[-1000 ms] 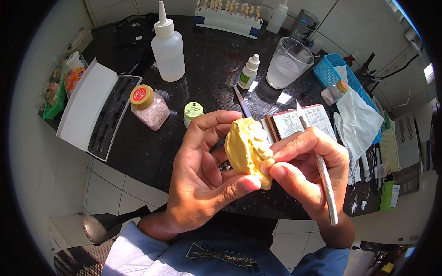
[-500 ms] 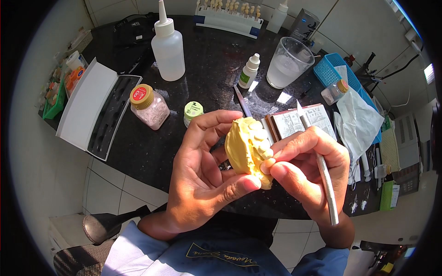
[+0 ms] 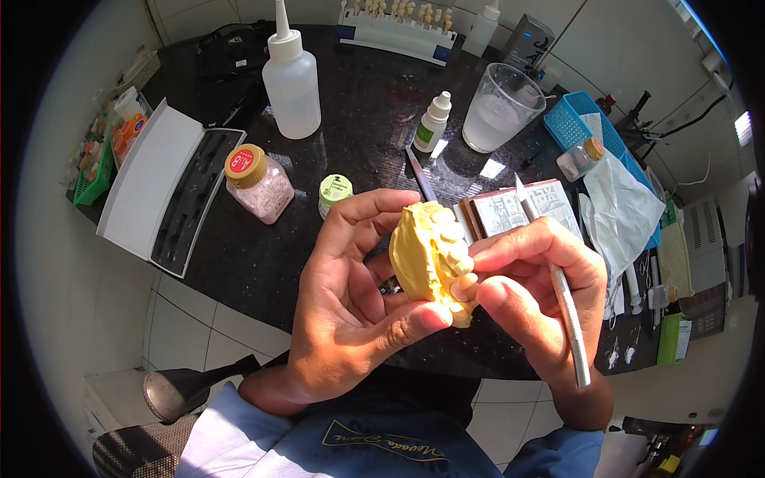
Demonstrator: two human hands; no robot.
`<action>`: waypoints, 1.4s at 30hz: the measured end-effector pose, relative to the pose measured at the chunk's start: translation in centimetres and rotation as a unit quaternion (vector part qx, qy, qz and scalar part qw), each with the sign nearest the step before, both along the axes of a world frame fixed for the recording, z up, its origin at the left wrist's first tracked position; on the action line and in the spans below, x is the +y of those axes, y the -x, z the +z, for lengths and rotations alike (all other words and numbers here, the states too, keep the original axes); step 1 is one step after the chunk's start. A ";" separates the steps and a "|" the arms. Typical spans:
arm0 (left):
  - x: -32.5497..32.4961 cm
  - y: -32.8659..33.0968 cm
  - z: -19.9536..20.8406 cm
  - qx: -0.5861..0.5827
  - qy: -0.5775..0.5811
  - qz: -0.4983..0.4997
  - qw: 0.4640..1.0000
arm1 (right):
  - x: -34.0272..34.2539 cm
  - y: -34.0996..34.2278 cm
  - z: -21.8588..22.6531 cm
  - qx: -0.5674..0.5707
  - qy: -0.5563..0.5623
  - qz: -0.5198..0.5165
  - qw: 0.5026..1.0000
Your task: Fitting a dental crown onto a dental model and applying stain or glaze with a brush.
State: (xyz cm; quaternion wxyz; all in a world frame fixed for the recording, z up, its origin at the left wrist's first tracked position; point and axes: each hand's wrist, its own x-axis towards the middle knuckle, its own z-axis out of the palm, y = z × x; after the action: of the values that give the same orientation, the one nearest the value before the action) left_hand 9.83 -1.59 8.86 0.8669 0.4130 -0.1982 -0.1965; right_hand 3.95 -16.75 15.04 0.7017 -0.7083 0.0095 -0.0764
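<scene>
My left hand (image 3: 351,303) grips a yellow plaster dental model (image 3: 426,255) with pale teeth along its right edge, held over the front edge of the black table (image 3: 263,263). My right hand (image 3: 534,295) presses thumb and fingertips against those teeth and also holds a slim metal instrument (image 3: 562,299), whose blade points up past my fingers and whose handle runs down past my palm.
On the table stand a squeeze bottle (image 3: 292,80), a pink powder jar (image 3: 256,183), a small green-capped jar (image 3: 335,193), a dropper bottle (image 3: 433,123), a plastic cup (image 3: 502,107), an open white case (image 3: 163,191), a blue basket (image 3: 586,127) and a tooth-shade rack (image 3: 396,32).
</scene>
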 end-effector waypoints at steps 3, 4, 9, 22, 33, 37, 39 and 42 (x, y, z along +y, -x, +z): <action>0.0 0.0 0.1 0.007 -0.003 -0.003 1.000 | -0.1 0.0 -0.1 -0.001 -0.017 -0.016 1.000; -0.1 0.0 0.1 0.008 -0.004 -0.003 1.000 | -0.3 0.0 -0.2 -0.002 -0.018 -0.022 1.000; -0.1 0.0 0.0 -0.001 -0.003 0.004 1.000 | -0.7 0.0 -0.4 -0.036 0.030 0.016 0.999; 0.0 -0.4 -0.6 -0.029 -0.023 0.014 0.999 | -0.3 0.0 0.1 -0.012 0.021 -0.022 0.999; 0.2 -0.3 -0.4 -0.027 -0.043 0.002 0.999 | -0.6 -0.2 -0.2 0.004 0.022 -0.004 1.000; 0.0 -0.4 -0.8 -0.037 -0.039 0.009 0.999 | -0.5 -0.2 -0.2 0.009 0.029 0.008 0.999; 0.1 -0.3 -0.7 -0.034 -0.037 0.011 0.999 | -0.5 -0.1 -0.3 -0.003 0.041 0.014 0.999; 0.3 -0.3 -0.6 -0.035 0.029 -0.013 0.999 | -0.5 -0.1 -0.5 -0.032 0.059 0.023 0.997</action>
State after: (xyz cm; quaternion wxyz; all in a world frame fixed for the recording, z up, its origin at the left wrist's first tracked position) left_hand 10.17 -1.33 8.30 0.8683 0.3921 -0.2394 -0.1870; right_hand 4.06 -17.22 14.59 0.6599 -0.7459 -0.0341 -0.0834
